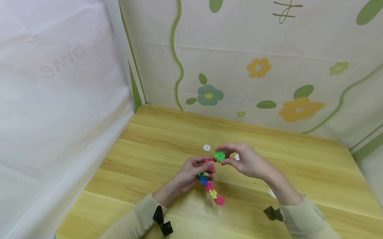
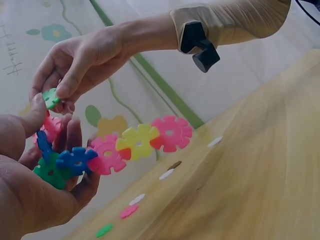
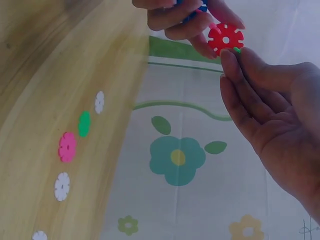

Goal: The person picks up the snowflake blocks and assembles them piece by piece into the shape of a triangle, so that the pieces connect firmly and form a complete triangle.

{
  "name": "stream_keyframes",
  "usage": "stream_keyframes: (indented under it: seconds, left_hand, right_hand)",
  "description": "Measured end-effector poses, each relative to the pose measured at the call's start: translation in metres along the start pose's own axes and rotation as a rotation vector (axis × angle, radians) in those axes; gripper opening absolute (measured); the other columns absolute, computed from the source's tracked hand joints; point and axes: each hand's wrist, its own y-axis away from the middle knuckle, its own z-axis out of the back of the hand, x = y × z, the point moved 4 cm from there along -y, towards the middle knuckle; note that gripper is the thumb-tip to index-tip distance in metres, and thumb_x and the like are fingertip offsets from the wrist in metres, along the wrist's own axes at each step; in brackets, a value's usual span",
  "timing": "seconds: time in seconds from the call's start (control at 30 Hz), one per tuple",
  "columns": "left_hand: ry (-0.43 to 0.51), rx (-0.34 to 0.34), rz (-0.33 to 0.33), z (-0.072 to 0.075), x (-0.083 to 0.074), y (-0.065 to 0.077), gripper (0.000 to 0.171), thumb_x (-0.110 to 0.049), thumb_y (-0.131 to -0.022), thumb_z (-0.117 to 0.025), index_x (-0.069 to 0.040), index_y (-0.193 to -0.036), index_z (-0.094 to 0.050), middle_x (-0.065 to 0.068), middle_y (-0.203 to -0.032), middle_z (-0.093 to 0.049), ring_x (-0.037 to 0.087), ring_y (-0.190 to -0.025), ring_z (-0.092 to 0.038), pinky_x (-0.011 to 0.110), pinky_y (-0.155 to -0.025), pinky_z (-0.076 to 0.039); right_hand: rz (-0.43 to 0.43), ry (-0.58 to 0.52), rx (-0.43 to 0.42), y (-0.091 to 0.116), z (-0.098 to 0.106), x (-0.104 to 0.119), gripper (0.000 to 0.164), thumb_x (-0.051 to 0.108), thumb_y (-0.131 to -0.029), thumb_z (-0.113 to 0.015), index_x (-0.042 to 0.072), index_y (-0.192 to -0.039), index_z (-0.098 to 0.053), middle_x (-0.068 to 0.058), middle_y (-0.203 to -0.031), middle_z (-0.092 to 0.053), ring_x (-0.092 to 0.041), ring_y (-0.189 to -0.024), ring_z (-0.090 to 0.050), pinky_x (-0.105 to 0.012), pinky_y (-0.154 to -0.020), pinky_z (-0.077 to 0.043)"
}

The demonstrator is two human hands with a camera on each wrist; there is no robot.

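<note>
Chain of notched discs [image 1: 209, 186] held above the counter [image 1: 110, 187]. Left hand [image 1: 188, 173] grips its upper part; right hand [image 1: 251, 162] pinches a green disc [image 1: 220, 156] against a red disc [image 3: 234, 44], joined or merely touching, can't tell. Looks light, smooth, springy plastic; joints probably the weak spot. Best pinched by rims beside a joint, trailing end supported. Count, trailing end: one blue disc [image 2: 77, 160], two pink discs [image 2: 180, 131], one yellow disc [image 2: 137, 132]. Fingers hide some; total uncertain. Loose, by right wrist view: three white discs [image 3: 61, 180], one loose pink disc [image 3: 65, 155], one loose green disc [image 3: 84, 124].
</note>
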Motion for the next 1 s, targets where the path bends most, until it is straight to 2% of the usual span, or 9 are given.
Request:
stream_keyframes:
  seconds: [0.23, 0.43, 0.67, 0.83, 0.93, 1.0]
  left_hand:
    - [-0.007, -0.046, -0.004, 0.001, 0.003, 0.000, 0.044, -0.007, -0.115, -0.054, 0.017, -0.152, -0.052, -0.009, -0.094, -0.078, 0.006, -0.080, -0.074, 0.027, -0.084, -0.068]
    - [-0.031, -0.042, 0.003, 0.006, 0.009, 0.003, 0.044, -0.005, -0.114, -0.056, 0.019, -0.151, -0.051, -0.011, -0.094, -0.079, 0.004, -0.076, -0.070, 0.022, -0.077, -0.065]
    - [-0.043, -0.034, -0.002, 0.008, 0.010, 0.006, 0.043, -0.006, -0.114, -0.057, 0.022, -0.147, -0.054, -0.011, -0.092, -0.080, 0.004, -0.073, -0.069, 0.021, -0.075, -0.065]
    - [-0.042, -0.060, 0.008, 0.011, 0.010, 0.006, 0.042, -0.006, -0.114, -0.058, 0.020, -0.146, -0.056, -0.010, -0.093, -0.080, 0.004, -0.075, -0.067, 0.026, -0.081, -0.068]
    - [-0.026, -0.086, 0.015, 0.010, 0.010, 0.005, 0.042, -0.009, -0.115, -0.057, 0.019, -0.146, -0.057, -0.010, -0.094, -0.079, 0.004, -0.076, -0.067, 0.031, -0.086, -0.069]
    - [-0.018, -0.103, 0.008, 0.007, 0.009, 0.003, 0.043, -0.011, -0.115, -0.056, 0.020, -0.146, -0.056, -0.009, -0.094, -0.078, 0.005, -0.077, -0.068, 0.032, -0.087, -0.069]
  right_hand:
    - [-0.028, -0.037, -0.016, 0.003, -0.010, -0.008, 0.032, -0.005, -0.091, -0.084, -0.001, -0.123, -0.077, -0.008, -0.106, -0.085, -0.012, -0.091, -0.079, -0.028, -0.088, -0.067]
    - [-0.038, -0.095, 0.030, 0.004, -0.018, -0.012, 0.030, -0.005, -0.095, -0.080, -0.005, -0.125, -0.076, -0.014, -0.104, -0.085, -0.013, -0.087, -0.081, -0.026, -0.084, -0.067]
    - [-0.016, -0.024, 0.087, 0.001, -0.019, -0.006, 0.030, -0.005, -0.096, -0.079, -0.003, -0.126, -0.077, -0.011, -0.104, -0.085, -0.013, -0.087, -0.081, -0.024, -0.082, -0.067]
    - [-0.042, 0.008, 0.074, -0.002, -0.025, -0.010, 0.030, -0.005, -0.095, -0.080, -0.002, -0.125, -0.078, -0.010, -0.101, -0.085, -0.011, -0.086, -0.080, -0.026, -0.080, -0.067]
    - [-0.066, -0.019, 0.063, -0.003, -0.028, -0.015, 0.033, -0.003, -0.096, -0.080, -0.002, -0.128, -0.074, -0.008, -0.098, -0.084, -0.009, -0.085, -0.078, -0.026, -0.078, -0.066]
    - [-0.091, -0.071, 0.038, 0.000, -0.028, -0.020, 0.042, 0.000, -0.097, -0.081, 0.000, -0.138, -0.069, -0.006, -0.096, -0.084, -0.008, -0.085, -0.077, -0.027, -0.078, -0.065]
